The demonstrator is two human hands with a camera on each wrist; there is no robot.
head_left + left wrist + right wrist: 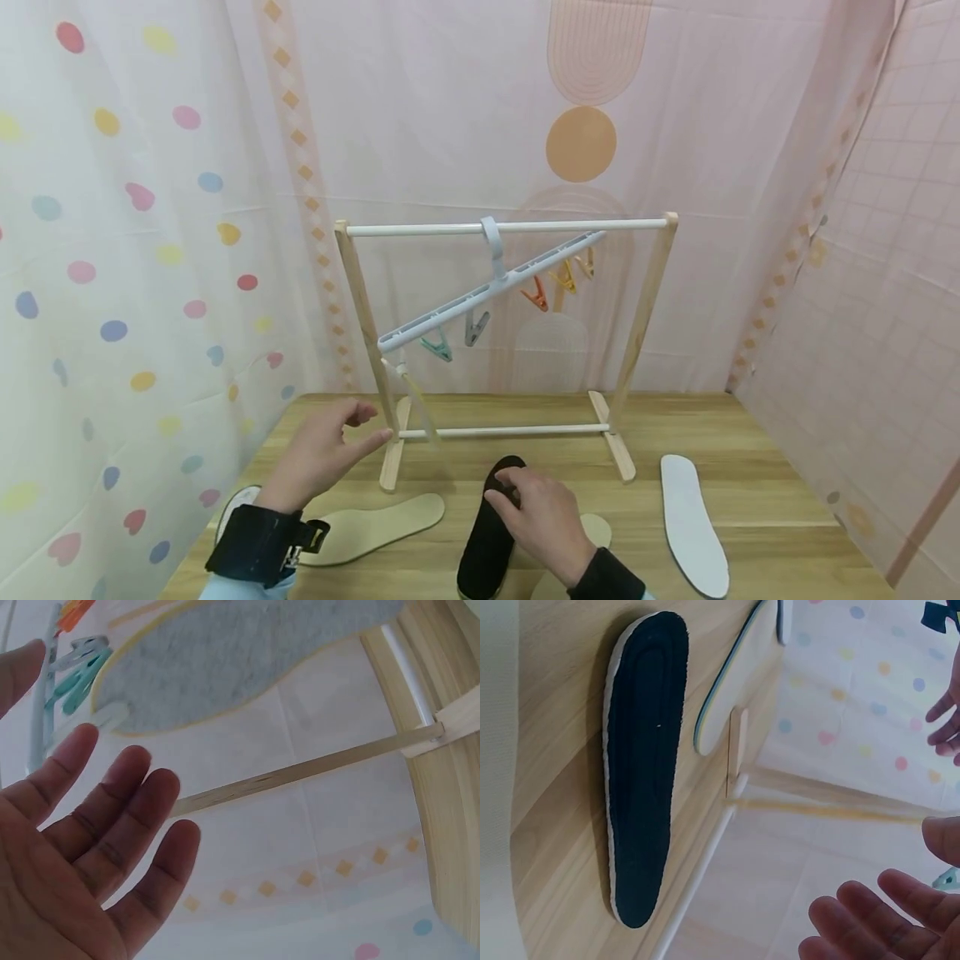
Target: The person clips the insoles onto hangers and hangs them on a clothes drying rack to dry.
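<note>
A pale blue clip hanger (491, 287) hangs from the rack's top bar, tilted down to the left. From its lowest end, at a white clip (112, 716), hangs an insole (247, 664), grey-faced with a yellow edge; the head view shows it nearly edge-on. Just left of it is my left hand (326, 454), fingers apart and holding nothing. My right hand (543, 517) hovers over a black insole (483, 550), its fingers loosely bent around nothing. That black insole lies flat on the table in the right wrist view too.
Beside the left wrist lies a cream insole (375, 529), with a white-edged piece (238, 508) partly behind the wrist. Another cream insole (596, 529) is mostly hidden under the right hand. A white insole (693, 525) lies at right. Wooden rack posts (645, 321) flank the hanger.
</note>
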